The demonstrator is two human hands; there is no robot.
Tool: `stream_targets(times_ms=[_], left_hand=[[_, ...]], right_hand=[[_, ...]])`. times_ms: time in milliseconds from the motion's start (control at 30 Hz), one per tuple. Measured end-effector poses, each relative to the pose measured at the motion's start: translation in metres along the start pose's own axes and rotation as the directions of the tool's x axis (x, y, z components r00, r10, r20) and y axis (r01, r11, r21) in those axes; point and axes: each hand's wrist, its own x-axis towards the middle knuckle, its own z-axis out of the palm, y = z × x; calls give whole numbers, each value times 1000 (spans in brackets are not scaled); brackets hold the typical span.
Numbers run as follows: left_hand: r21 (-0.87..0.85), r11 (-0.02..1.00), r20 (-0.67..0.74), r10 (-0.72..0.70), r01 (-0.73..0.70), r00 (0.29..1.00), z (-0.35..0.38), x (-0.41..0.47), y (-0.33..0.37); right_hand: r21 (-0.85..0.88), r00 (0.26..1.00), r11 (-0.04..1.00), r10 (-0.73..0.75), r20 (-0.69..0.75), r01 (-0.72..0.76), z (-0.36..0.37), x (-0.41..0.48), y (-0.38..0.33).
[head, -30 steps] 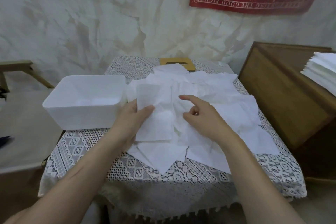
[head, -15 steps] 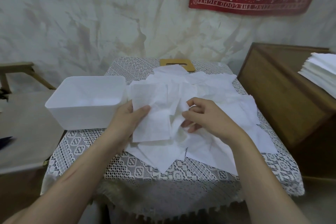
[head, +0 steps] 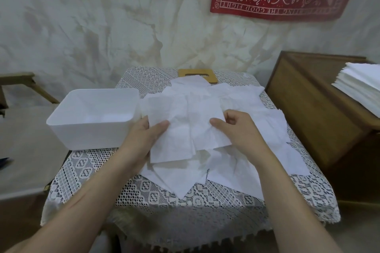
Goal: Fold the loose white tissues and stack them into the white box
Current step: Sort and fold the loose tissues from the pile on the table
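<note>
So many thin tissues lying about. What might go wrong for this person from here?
The left hand and the right hand both pinch one tissue; pulling apart might tear it. The loose pile under it overlaps, so lifting may drag neighbours toward the front edge of the table. The white box sits at the table's left edge, where a nudge might tip it off.
</note>
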Motion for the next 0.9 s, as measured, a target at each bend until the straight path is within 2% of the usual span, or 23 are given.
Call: stream_targets(times_ms=[133, 200, 300, 433, 533, 667, 733, 900], left_hand=[[-12, 1000, 10, 6, -6, 1000, 3, 1, 0], [-19, 1000, 10, 5, -5, 1000, 4, 2, 0], [-25, 1000, -1, 5, -5, 1000, 5, 4, 0], [-21, 1000, -11, 3, -3, 1000, 10, 7, -3], [-50, 999, -3, -14, 14, 1000, 16, 9, -6], [-117, 993, 29, -25, 29, 999, 19, 8, -5], [-130, 991, 35, -22, 27, 999, 19, 8, -4], [-123, 991, 30, -40, 43, 999, 18, 8, -7]], right_hand=[[70, 998, 997, 34, 50, -37, 0, -5, 1], [214, 998, 975, 49, 35, -56, -3, -9, -4], [447, 996, 890, 92, 23, -92, -5, -14, -14], [572, 994, 813, 87, 61, -106, 0, -17, -17], [551, 994, 828, 77, 72, -104, 17, -20, -19], [342, 998, 938, 39, 39, -50, 34, -20, -13], [276, 999, 961, 32, 10, -33, 33, -17, -9], [283, 998, 958, 53, -21, -45, 33, -14, -3]])
